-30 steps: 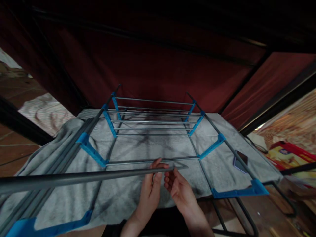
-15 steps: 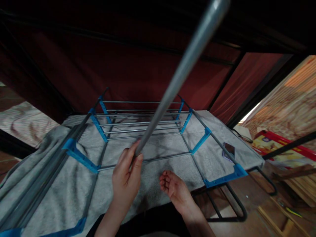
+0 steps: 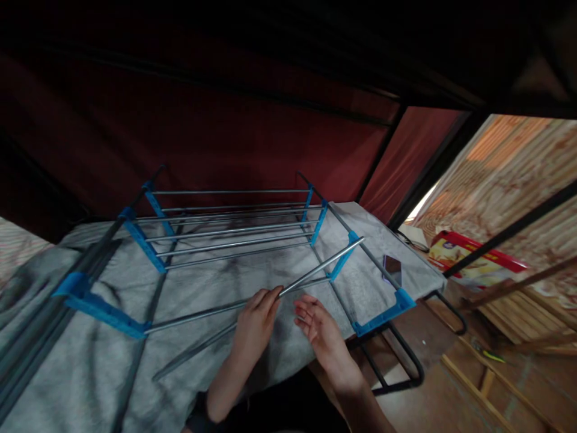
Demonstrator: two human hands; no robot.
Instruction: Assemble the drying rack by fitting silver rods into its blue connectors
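My left hand [image 3: 255, 325] is closed around the middle of a grey metal tube [image 3: 322, 264], which slants from lower left up to the right. Beside it, my right hand [image 3: 321, 337] is open with loosely curled fingers, palm turned toward the tube, holding nothing. Beyond both hands lies a partly assembled rack of grey tubes [image 3: 234, 245] joined by blue plastic brackets [image 3: 145, 243]. The held tube's far end overlaps a blue bracket [image 3: 343, 260] on the rack's right side; whether they touch I cannot tell.
A grey blanket [image 3: 270, 361] covers the bed under the rack. More tubes [image 3: 49, 328] lie at the left. A phone [image 3: 392, 270] rests near the right edge. Past that edge are a black metal frame [image 3: 406, 361], a red and yellow box [image 3: 469, 258] and wooden pieces [image 3: 478, 385].
The tube in my left hand has swung down from a steep, raised slant to lie low over the rack. My right hand stays open close by. The view has turned right.
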